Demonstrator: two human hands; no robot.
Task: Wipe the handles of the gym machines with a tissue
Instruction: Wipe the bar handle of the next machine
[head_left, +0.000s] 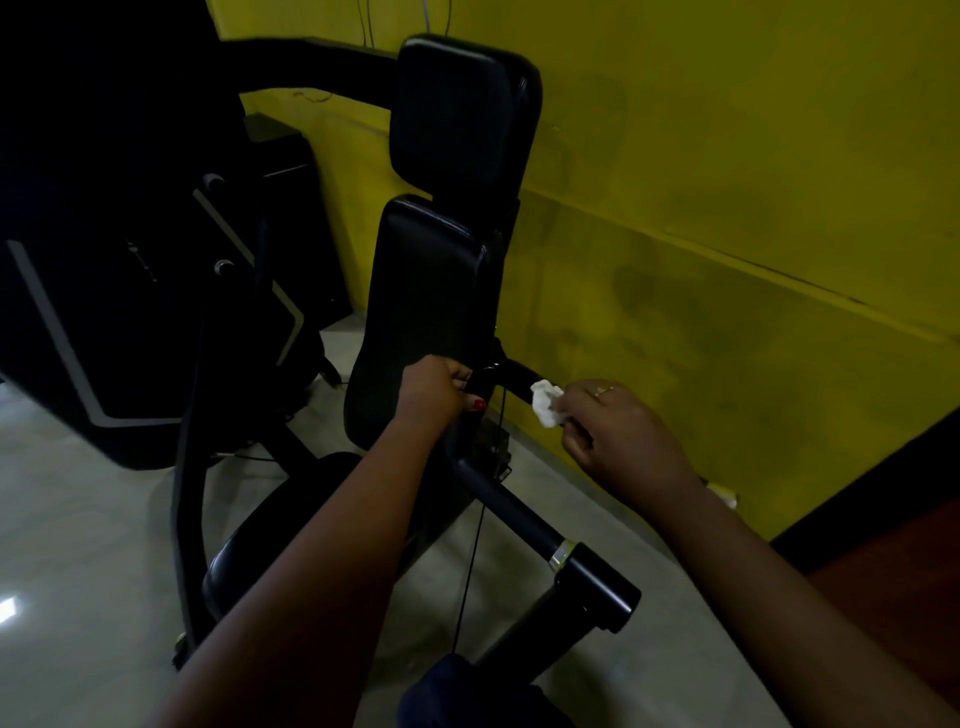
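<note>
The tissue (545, 402) is a small white crumpled wad. It is touching the outer end of a short black handle (514, 382) that sticks out to the right of the machine's back pad (426, 301).

My right hand (618, 436) pinches the tissue between thumb and fingertips and sets it against the handle. My left hand (434, 389) is curled round the same handle at its inner end, just beside the pad, steadying it. The two hands are near each other but not touching, with a bare stretch of handle between them.

A thin cable (475, 535) hangs down from the handle area. Below it a black frame bar (519, 512) runs to a joint near the floor (78, 519). A head pad (462, 119) stands above the back pad, and a yellow wall (727, 208) lies behind. Another dark machine (104, 312) stands to the left.

Assessment: wiping of this handle is under way at its outer end. The part under my left hand is covered and I judge it not yet reached. The lighting is too dim to tell wiped surface from unwiped. Nothing shows whether the machine on the left has been done.
</note>
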